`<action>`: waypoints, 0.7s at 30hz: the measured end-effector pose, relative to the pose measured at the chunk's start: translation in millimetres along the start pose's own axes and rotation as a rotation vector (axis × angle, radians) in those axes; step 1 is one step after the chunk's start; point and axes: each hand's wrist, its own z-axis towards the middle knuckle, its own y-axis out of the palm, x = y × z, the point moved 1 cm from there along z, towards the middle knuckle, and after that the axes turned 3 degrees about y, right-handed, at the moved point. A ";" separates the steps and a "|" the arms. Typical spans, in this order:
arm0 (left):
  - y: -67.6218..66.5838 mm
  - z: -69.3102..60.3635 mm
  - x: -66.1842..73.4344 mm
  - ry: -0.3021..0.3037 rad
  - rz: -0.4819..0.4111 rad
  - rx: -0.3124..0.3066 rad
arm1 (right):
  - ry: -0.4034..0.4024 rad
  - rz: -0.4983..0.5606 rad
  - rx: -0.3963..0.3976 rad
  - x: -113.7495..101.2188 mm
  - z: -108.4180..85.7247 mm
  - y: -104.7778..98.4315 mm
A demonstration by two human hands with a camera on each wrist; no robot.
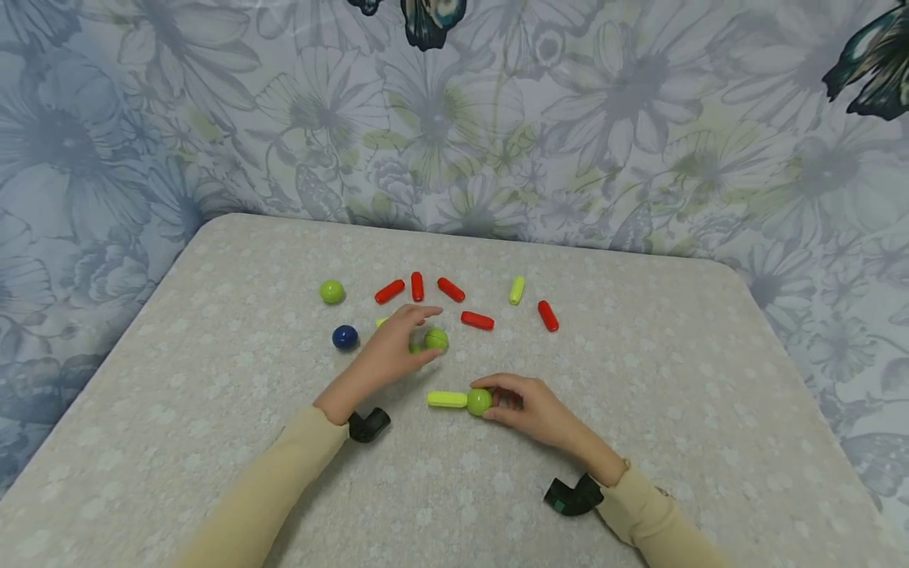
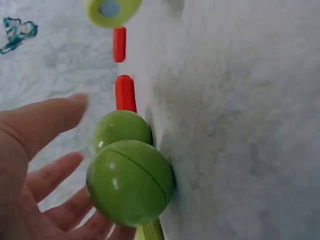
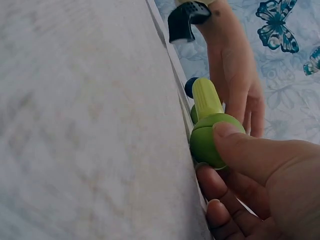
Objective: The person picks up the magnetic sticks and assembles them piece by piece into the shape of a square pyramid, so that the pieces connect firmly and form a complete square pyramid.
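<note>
My right hand [image 1: 536, 409] pinches a green ball [image 1: 479, 402] between thumb and fingers near the table. A yellow-green peg [image 1: 447, 399] sticks out of that ball's left side, toward the left hand; the right wrist view shows the ridged peg [image 3: 207, 97] joined to it. My left hand [image 1: 390, 347] spreads its thumb and fingers around a seamed green ball [image 2: 130, 182]; whether it touches cannot be told. Behind this one sits a second green ball [image 2: 122, 128]. In the head view the left hand partly hides these and another yellow-green piece [image 1: 382, 322].
Several red pegs, among them one [image 1: 477, 320] right of the left hand, lie on the patterned tablecloth [image 1: 639, 379]. A yellow-green peg [image 1: 517, 290] rests farther back. To the left are a dark blue ball [image 1: 345, 338] and a green ball [image 1: 331, 291]. Floral fabric [image 1: 454, 142] hangs behind.
</note>
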 end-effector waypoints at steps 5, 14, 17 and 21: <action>7.3 13.9 -2.0 -0.036 0.088 -0.122 | 0.007 0.014 -0.007 -19.0 0.2 -6.2; 0.5 4.3 4.1 -0.009 0.004 -0.025 | 0.028 0.016 0.001 -18.3 0.5 -6.5; -7.8 -16.9 10.8 0.022 -0.080 -0.010 | 0.035 0.008 -0.001 -16.8 0.3 -8.6; -11.3 -47.3 11.0 0.016 -0.141 -0.054 | 0.054 -0.008 0.004 -14.9 -0.3 -13.3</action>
